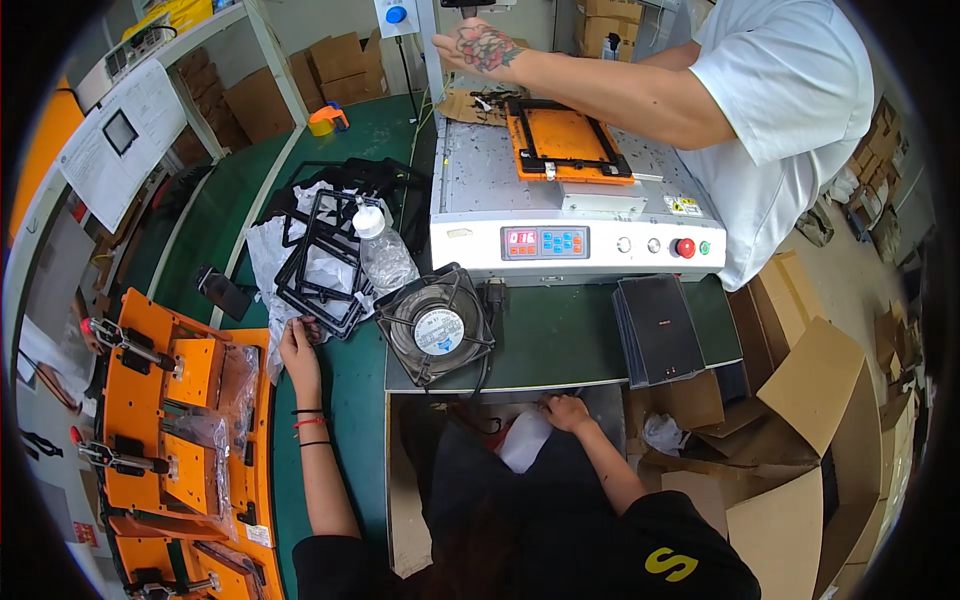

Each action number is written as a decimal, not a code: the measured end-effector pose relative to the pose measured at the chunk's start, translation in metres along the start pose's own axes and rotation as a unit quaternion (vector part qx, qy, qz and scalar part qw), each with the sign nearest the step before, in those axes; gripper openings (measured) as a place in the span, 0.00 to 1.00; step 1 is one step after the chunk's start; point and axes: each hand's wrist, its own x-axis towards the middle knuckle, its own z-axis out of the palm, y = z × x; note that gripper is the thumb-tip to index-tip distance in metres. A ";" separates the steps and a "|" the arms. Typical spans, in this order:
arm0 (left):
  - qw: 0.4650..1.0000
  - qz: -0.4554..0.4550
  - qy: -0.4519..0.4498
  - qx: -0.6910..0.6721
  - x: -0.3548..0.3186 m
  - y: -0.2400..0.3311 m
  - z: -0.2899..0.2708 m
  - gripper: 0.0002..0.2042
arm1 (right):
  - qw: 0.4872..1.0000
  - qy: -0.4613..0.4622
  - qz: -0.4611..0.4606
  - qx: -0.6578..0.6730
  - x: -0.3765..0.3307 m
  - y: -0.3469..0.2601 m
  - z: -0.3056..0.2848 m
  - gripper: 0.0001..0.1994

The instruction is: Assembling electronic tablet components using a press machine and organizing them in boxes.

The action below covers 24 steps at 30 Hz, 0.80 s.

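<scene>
Several thin black rectangular frames (325, 265) lie stacked on white plastic on the green bench (560, 335); left hand (297, 345) fingers touch the stack's edge, right hand (566, 411) grasps white wrapping (525, 440).

Green mat (560, 335) across the table, with orange jigs (165, 400) at near left and an orange plate (562, 135) far on the grey-white machine (480, 190). Black frames (320, 265) on white wrapping (262, 250) left of centre. Red and black bands at the left hand's (298, 350) wrist, white cloth (525, 440) under the right hand (568, 410).
</scene>
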 end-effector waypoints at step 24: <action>1.000 0.005 0.009 0.025 0.000 0.000 0.002 0.18 | 0.999 -0.022 0.009 -0.024 -0.001 -0.003 -0.003 0.13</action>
